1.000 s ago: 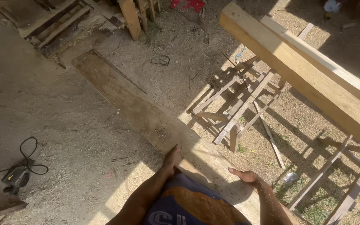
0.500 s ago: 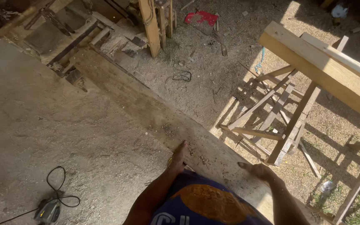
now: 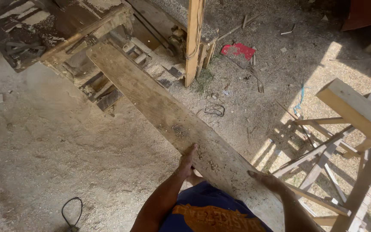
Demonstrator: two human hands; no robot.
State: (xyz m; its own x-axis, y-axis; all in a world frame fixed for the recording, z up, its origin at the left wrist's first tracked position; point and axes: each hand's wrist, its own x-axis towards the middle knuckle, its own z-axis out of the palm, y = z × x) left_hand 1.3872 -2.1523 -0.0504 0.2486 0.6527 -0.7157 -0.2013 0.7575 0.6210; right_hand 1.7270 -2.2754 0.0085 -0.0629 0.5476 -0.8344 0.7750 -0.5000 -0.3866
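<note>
Head view showed a long, weathered plank (image 3: 168, 116) held in both hands, running from the person's waist up and away to the left, where its far end rested on a rough wooden frame (image 3: 78, 25). The left hand (image 3: 187, 163) gripped the plank's left edge, fingers curled over it. The right hand (image 3: 266, 180) lay clasped on the opposite edge, fingers spread across the dusty face. Both hands sat near the plank's near end, just above a blue shirt with an orange print (image 3: 215, 212).

No package or sign lay close; the only coloured item was a flat red piece (image 3: 238, 50) on the ground beyond the plank, near an upright wooden post (image 3: 193, 41). A tangle of dark wire (image 3: 214, 109) lay between that post and the plank. To the right stood a pale timber sawhorse (image 3: 353, 114), its thick beam in sunlight and its legs casting shadows. A black cable loop (image 3: 71, 212) lay on the sawdust-covered floor (image 3: 44, 150) at lower left.
</note>
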